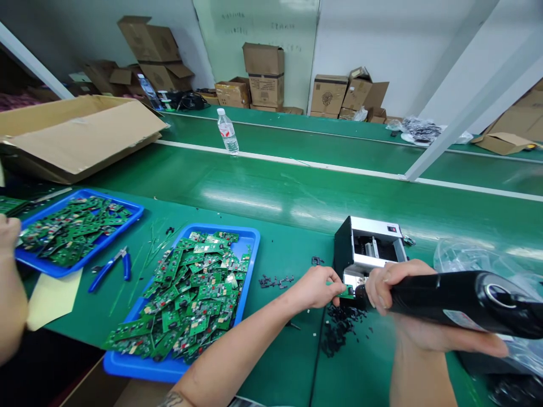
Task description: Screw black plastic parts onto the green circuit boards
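Between the fingertips of my left hand (319,287) is a small green circuit board (347,292), pinched at its edge. My right hand (399,288) is wrapped round a black electric screwdriver (441,295), held almost level, its tip end pointing left at the board. Whether tip and board touch, I cannot tell. Right behind the board stands a black and silver screw feeder (371,243). Small black parts (341,328) lie heaped on the bench below my hands. To the left, a blue tray (254,249) is piled with circuit boards (199,294).
Another blue tray (138,212) of boards stands farther left, with blue-handled pliers (111,270) between the trays. A co-worker's hand (8,234) is at the left edge. A water bottle (228,133), a large cardboard box (80,135) and a plastic bag (475,263) surround the bench.
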Demonstrator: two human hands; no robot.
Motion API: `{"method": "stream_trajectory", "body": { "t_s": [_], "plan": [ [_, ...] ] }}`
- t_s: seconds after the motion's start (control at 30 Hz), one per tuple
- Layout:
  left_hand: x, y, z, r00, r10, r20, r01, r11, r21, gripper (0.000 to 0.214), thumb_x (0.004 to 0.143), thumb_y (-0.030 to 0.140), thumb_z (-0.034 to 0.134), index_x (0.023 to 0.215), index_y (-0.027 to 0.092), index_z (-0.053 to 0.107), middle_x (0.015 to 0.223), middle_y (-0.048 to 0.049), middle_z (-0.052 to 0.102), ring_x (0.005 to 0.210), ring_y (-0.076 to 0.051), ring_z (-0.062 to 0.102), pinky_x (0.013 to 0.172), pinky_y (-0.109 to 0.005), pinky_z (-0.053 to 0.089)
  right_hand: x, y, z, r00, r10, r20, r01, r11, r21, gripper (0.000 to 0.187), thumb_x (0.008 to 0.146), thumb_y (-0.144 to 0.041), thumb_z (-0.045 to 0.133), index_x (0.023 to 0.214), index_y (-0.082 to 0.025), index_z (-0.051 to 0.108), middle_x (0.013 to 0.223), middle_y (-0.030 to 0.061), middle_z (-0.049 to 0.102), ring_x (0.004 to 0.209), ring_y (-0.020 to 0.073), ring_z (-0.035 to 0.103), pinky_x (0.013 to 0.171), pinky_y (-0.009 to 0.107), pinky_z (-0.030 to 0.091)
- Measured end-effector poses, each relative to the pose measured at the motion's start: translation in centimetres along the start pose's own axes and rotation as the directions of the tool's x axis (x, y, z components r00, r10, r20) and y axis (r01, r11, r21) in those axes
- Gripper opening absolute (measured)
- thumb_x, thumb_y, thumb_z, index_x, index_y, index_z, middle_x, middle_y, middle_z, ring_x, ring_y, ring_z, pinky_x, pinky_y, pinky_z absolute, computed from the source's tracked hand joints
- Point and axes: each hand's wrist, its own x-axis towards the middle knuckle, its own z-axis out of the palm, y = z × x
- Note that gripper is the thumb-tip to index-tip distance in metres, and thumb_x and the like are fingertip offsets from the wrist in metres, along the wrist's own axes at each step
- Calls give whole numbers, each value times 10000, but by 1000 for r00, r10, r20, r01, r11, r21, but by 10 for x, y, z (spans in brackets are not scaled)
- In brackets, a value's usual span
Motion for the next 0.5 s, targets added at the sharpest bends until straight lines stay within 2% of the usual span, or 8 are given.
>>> {"method": "stream_trajectory", "body": {
  "t_s": [0.17, 0.27, 0.37, 0.5],
  "plan": [
    [-1, 3, -1, 1000, 5, -2, -5, 1000, -7, 229, 807, 368, 526, 803, 158, 617, 658, -6, 686, 514, -89, 464, 556, -208, 351, -3, 3, -1, 1000, 6, -8, -6, 1000, -12, 781, 607, -911, 401, 887, -234, 670, 453, -23, 545, 314, 126, 433, 371, 260, 343],
    [-1, 2, -1, 999, -9, 34, 10, 1000, -22, 209, 797, 356, 528, 824, 159, 594, 674, -14, 687, 493, -86, 454, 523, -208, 341, -6, 0, -2, 999, 37, -34, -37, 999, -6, 799, 602, -919, 387, 930, -248, 671, 462, -25, 543, 322, 125, 435, 372, 263, 355],
    [-2, -2, -4, 996, -29, 85, 34, 998, -58, 272, 780, 388, 561, 935, 164, 559, 699, -17, 684, 502, -97, 472, 492, -208, 340, -13, -9, -11, 989, 69, -131, -65, 997, 37, 812, 637, -914, 331, 975, -258, 668, 478, -21, 545, 343, 124, 446, 379, 265, 366],
    [-3, -10, -20, 998, -23, 65, 27, 997, -77, 258, 809, 404, 533, 927, 175, 525, 705, 4, 626, 529, -95, 480, 501, -209, 363, -31, -19, -44, 940, 161, -299, -150, 987, 59, 824, 675, -899, 277, 1009, -245, 649, 476, -12, 530, 342, 123, 434, 376, 268, 362]
  ]
}}
